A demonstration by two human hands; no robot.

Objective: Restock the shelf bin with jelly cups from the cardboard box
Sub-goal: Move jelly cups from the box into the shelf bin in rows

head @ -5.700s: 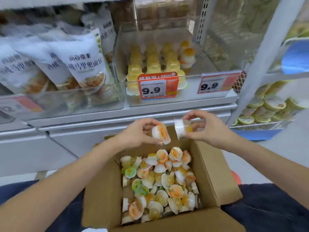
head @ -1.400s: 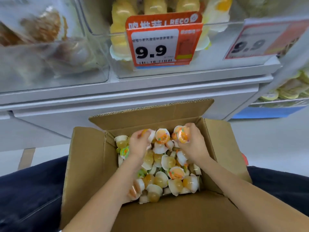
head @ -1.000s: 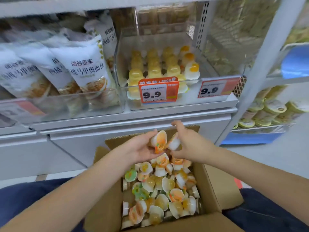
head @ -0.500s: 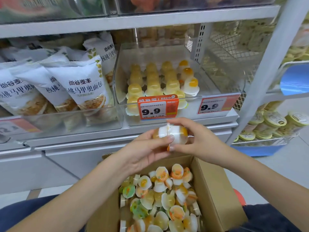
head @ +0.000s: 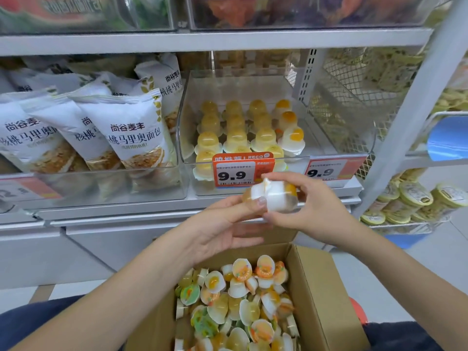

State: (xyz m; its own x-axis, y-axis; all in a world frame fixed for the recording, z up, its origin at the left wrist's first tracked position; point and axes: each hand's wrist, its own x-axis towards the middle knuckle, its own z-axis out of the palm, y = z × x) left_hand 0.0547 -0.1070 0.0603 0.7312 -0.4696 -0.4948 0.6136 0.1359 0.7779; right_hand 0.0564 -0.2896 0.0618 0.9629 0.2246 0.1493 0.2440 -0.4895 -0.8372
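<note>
Two jelly cups (head: 272,198) pinched together between left hand (head: 222,228) and right hand (head: 307,211), held above the cardboard box (head: 326,300), just near of the clear shelf bin (head: 329,138), open right side farther and higher.

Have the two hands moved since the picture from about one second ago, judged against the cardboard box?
Yes. The left hand and right hand have risen from just above the cardboard box to the orange price tag.

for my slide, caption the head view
Both hands, left and right, hold jelly cups between cardboard box and shelf bin.
</note>
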